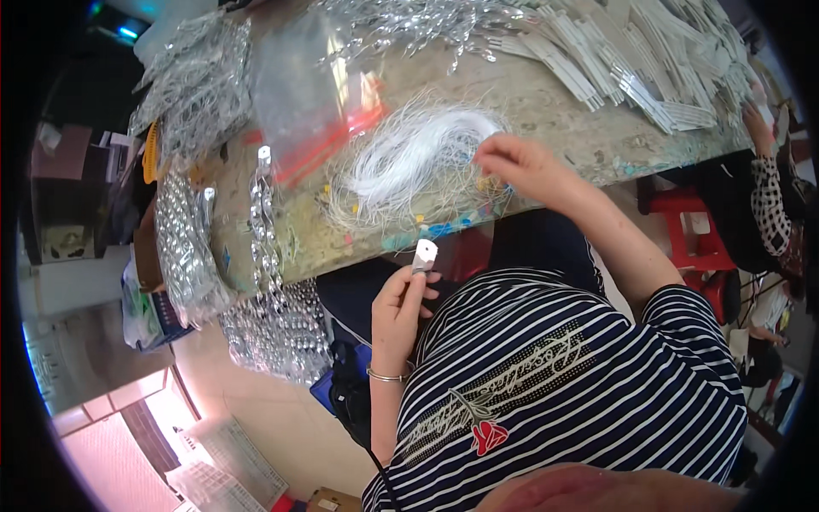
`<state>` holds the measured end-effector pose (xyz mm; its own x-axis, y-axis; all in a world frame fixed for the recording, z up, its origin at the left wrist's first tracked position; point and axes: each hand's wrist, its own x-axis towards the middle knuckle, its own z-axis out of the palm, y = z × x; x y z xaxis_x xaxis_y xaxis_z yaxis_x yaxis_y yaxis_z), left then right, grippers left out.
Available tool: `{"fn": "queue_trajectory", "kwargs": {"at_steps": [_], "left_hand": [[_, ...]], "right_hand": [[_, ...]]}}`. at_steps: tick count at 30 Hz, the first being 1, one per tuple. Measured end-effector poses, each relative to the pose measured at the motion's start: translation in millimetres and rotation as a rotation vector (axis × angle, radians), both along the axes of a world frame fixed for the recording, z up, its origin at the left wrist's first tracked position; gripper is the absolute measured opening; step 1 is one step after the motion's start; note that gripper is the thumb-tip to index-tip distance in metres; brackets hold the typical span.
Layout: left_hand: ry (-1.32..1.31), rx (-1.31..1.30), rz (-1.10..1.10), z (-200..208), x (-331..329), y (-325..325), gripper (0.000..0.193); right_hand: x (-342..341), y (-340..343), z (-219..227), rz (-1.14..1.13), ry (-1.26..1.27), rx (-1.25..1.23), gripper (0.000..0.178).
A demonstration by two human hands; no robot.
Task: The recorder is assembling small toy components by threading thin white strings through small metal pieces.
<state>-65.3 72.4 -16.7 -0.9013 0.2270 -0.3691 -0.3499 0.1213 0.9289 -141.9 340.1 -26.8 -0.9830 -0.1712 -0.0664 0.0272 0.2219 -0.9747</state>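
Here's the left hand [399, 303], low in front of the counter [554, 111], thumb and fingers pinching a small white tab [426, 253] that points upward, just short of the near edge. Up over the counter, the right hand [533, 173] reaches in at the right end of a loose bundle of white thread [418, 158], fingers curled and tips close to the thumb; whether a strand is caught between them, I cannot tell. Left of the thread lies a clear plastic bag [299, 81] with red edging, and nearer the edge a twisted silver strand [266, 218] with a white top. More silver bundles [183, 243] crowd the left end, while long pale strips [589, 55] fan out at the far right.
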Motion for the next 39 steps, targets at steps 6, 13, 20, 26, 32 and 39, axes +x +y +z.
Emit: {"fn": "queue_trajectory", "kwargs": {"at_steps": [6, 13, 20, 26, 32, 39], "left_hand": [[-0.046, 0.044, 0.039, -10.9, 3.7, -9.8, 0.020], [-0.077, 0.068, -0.035, -13.1, 1.9, -8.2, 0.018], [-0.087, 0.076, -0.032, -18.3, 4.0, -15.5, 0.016], [-0.063, 0.079, 0.029, -16.9, 2.4, -14.2, 0.020], [-0.046, 0.068, 0.011, -15.3, -0.3, -14.2, 0.025], [-0.021, 0.165, 0.077, -14.2, -4.3, -9.8, 0.032]], "right_hand": [[-31.0, 10.1, -5.1, -0.189, 0.137, 0.369, 0.023], [-66.7, -7.8, -35.1, -0.171, 0.373, 0.588, 0.024], [-67.4, -2.8, -20.9, -0.134, 0.192, 0.468, 0.020], [-48.4, 11.6, 32.1, -0.239, 0.101, 0.192, 0.019], [-32.6, 24.1, 87.4, -0.158, 0.194, -0.191, 0.014], [16.9, -33.4, 77.5, 0.135, -0.091, -0.258, 0.010]]}}
